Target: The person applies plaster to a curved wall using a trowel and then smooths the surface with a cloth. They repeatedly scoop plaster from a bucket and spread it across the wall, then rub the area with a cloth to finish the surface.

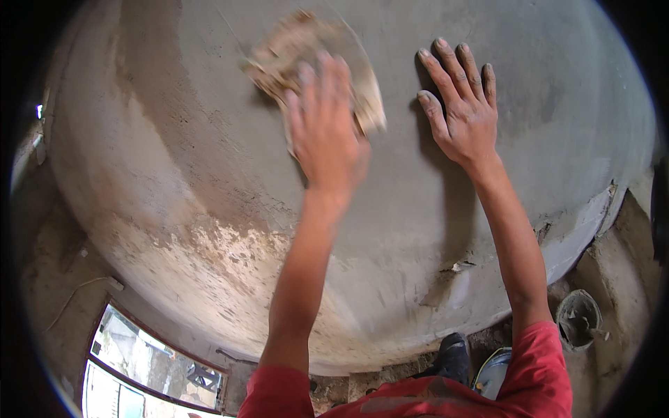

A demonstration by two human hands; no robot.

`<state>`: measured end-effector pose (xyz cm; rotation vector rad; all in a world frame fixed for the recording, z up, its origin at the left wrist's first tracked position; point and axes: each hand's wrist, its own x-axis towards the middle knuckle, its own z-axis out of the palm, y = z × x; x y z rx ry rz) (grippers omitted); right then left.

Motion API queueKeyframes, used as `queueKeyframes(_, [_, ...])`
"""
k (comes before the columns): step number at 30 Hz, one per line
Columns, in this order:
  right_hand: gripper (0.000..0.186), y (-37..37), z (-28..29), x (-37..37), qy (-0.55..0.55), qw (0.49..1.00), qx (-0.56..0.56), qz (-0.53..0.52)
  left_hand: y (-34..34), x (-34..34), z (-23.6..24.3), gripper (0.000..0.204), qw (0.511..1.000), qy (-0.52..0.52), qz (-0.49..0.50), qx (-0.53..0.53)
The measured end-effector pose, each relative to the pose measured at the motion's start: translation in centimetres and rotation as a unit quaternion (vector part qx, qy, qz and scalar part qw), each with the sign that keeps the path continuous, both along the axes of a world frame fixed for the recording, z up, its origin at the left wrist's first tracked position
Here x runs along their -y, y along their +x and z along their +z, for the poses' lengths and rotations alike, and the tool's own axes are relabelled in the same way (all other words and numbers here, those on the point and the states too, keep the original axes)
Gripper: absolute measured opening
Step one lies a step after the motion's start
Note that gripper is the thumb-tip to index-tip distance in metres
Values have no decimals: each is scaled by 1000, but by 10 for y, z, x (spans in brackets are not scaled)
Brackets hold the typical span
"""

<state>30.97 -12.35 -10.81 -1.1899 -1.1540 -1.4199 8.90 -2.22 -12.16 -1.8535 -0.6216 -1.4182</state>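
A large grey plastered wall (397,188) fills most of the head view. Against its upper part my left hand (326,132) presses a crumpled tan cloth (287,45); hand and cloth are smeared by motion. The cloth bunches around the fingertips, and a paler flap hangs out on its right side. To the right, my right hand (465,118) is open at the wall with its fingers spread and nothing in it. Grey residue coats its fingertips, and its shadow falls on the plaster to the left. Both arms reach up from red sleeves.
Rough, pale patches (230,254) mark the lower left of the wall, beneath a browner strip. A plaster-stained bucket (578,317) stands at the lower right. Another bucket (493,373) is partly hidden near my dark shoe (451,355). A framed window (150,355) lies at the lower left.
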Motion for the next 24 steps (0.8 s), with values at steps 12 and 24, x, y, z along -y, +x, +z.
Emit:
queueKeyframes(12, [54,-8,3,10,-20,1000,-15,-9,-1,5,133,91,985,153,-68,45])
queueKeyframes(24, [52,-3,3,11,-29,999,-4,-23,-26,17,211,67,993,107,-31,44])
